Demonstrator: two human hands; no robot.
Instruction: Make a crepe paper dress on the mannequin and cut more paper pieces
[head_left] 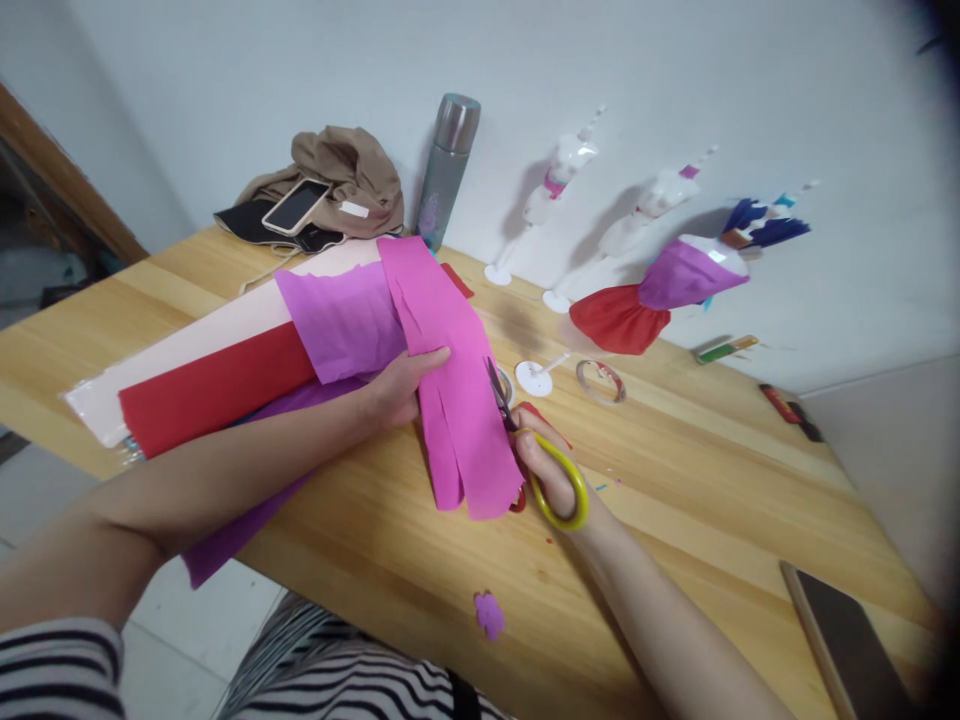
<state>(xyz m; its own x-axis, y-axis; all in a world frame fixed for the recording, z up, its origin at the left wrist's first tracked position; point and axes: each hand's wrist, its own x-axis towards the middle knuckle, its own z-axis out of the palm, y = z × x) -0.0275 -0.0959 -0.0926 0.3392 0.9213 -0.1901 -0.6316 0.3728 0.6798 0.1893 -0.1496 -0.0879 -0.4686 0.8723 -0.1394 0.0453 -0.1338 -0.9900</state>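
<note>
A long pink strip of crepe paper point(472, 430) hangs across the middle of the table, with slits along its length. My left hand point(401, 387) is closed on the strip, the thumb lying flat on top. In my right hand point(544, 465) is a pair of yellow-handled scissors point(566, 500). Their dark blades look slightly parted and point up beside the strip's right edge; I cannot tell whether they touch it. Purple crepe paper point(345, 320) and a red roll point(217, 390) lie under and left of my left hand. A small purple paper flower point(489, 615) rests near the front edge.
Three small dress forms on white stands line the wall; the nearest wears a purple top and red skirt point(626, 320). A thermos flask point(448, 170), a brown cloth bag point(349, 170) and a phone point(298, 206) stand behind. Tape point(621, 393) lies right, another phone point(847, 640) front right.
</note>
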